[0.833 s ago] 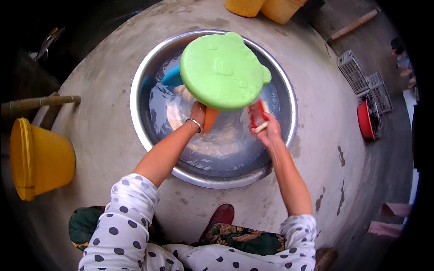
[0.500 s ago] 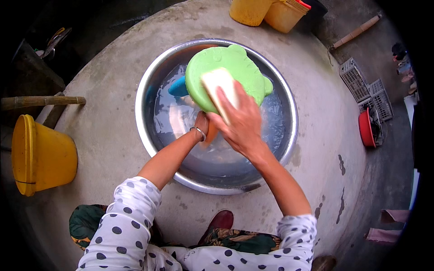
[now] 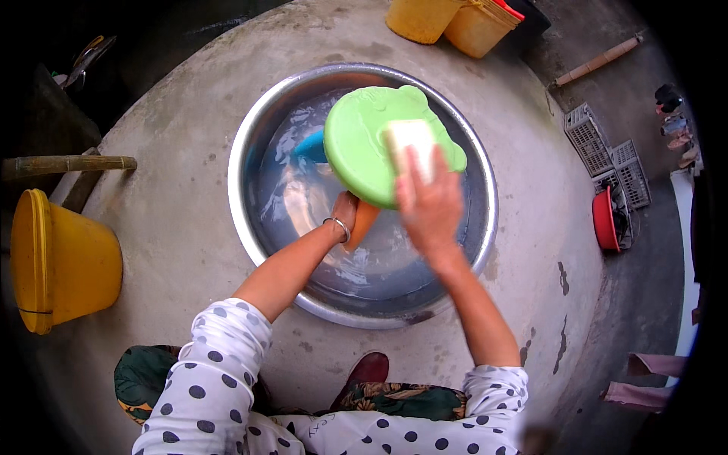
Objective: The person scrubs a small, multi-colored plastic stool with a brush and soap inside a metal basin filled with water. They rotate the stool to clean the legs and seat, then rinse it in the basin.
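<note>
A small plastic stool with a light green, animal-eared seat (image 3: 360, 140) is held tilted over a wide metal basin (image 3: 241, 193) of water. Its blue leg (image 3: 309, 145) and orange leg (image 3: 362, 224) show below the seat. My left hand (image 3: 345, 208), with a bangle at the wrist, grips the stool from underneath by the orange leg; its fingers are mostly hidden. On the seat's right part, my right hand (image 3: 431, 208) presses a pale, block-shaped sponge (image 3: 409, 148), its fingers closed over it. Motion blurs this hand and the sponge.
A yellow bucket (image 3: 83, 262) stands on the concrete at the left, below a bamboo pole (image 3: 72, 165). More yellow buckets (image 3: 425, 19) are at the back. Grey plastic crates (image 3: 588, 140) and a red basin (image 3: 604, 218) lie along the right side. My shoe (image 3: 368, 371) is close to the basin.
The stool has shifted a little to the right, showing more of the orange leg. My right hand has slid the sponge rightward across the seat.
</note>
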Action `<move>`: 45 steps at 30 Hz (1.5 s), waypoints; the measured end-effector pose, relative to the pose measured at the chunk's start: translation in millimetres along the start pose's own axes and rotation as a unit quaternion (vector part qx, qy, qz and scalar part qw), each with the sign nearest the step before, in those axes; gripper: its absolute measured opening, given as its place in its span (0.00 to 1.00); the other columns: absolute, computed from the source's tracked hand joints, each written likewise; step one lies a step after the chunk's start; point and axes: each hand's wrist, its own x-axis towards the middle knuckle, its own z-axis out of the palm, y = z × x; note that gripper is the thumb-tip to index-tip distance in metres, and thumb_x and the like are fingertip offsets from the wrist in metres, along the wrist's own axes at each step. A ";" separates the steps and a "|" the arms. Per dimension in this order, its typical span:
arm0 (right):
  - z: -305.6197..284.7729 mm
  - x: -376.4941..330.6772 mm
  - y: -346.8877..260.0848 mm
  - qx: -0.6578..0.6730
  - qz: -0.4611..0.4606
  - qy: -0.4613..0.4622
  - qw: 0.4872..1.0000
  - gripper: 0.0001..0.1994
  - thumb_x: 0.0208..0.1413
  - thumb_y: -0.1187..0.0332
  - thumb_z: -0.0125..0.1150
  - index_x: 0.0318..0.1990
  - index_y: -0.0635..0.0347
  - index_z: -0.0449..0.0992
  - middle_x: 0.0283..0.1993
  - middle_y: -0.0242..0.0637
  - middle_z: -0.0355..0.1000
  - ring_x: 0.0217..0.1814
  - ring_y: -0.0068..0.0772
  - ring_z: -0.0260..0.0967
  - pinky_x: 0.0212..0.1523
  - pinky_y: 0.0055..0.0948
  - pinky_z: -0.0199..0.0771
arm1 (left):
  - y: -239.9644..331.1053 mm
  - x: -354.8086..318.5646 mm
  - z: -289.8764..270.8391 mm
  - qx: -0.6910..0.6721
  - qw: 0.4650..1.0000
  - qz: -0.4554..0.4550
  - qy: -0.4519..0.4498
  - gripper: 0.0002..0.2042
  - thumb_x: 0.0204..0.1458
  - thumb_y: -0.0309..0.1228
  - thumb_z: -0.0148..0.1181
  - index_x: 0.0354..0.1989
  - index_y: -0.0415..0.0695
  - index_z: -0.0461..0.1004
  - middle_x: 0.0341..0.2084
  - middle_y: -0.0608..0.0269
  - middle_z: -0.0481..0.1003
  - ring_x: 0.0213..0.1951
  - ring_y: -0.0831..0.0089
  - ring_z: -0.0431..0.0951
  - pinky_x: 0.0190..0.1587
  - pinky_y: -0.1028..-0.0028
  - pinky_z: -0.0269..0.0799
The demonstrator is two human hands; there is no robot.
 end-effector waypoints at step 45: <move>-29.8 -49.7 92.1 0.660 0.423 -0.045 0.620 0.45 0.51 0.29 0.23 0.67 0.53 0.47 0.68 0.49 0.42 0.67 0.45 0.47 0.61 0.50 0.51 | 153.8 -43.8 22.2 0.468 0.844 0.259 0.050 0.20 0.51 0.50 0.50 0.30 0.44 0.77 0.22 0.49 0.75 0.28 0.50 0.75 0.29 0.58 0.68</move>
